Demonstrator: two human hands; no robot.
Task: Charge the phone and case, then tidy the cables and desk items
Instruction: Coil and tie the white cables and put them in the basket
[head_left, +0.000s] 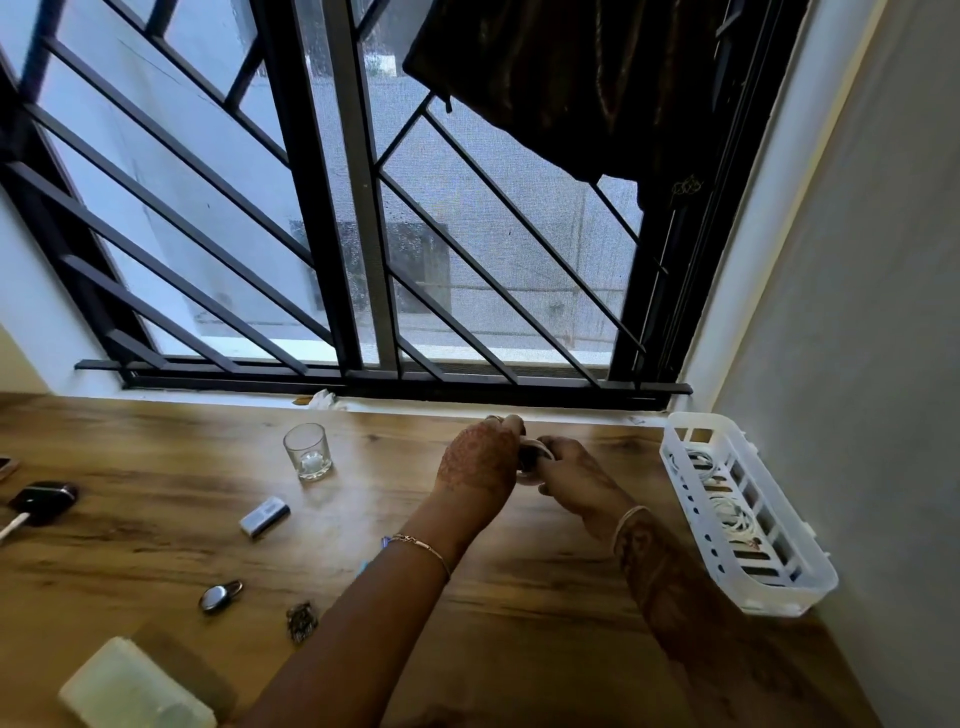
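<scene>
Head view: small round object (535, 458) pinched between left hand (480, 457) and right hand (576, 470).

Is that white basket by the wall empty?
No. The white basket holds coiled white cables, visible through its slotted sides.

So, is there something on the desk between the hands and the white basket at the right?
Nothing visible. Only bare desk lies between the hands, left and right, and the white basket.
</scene>
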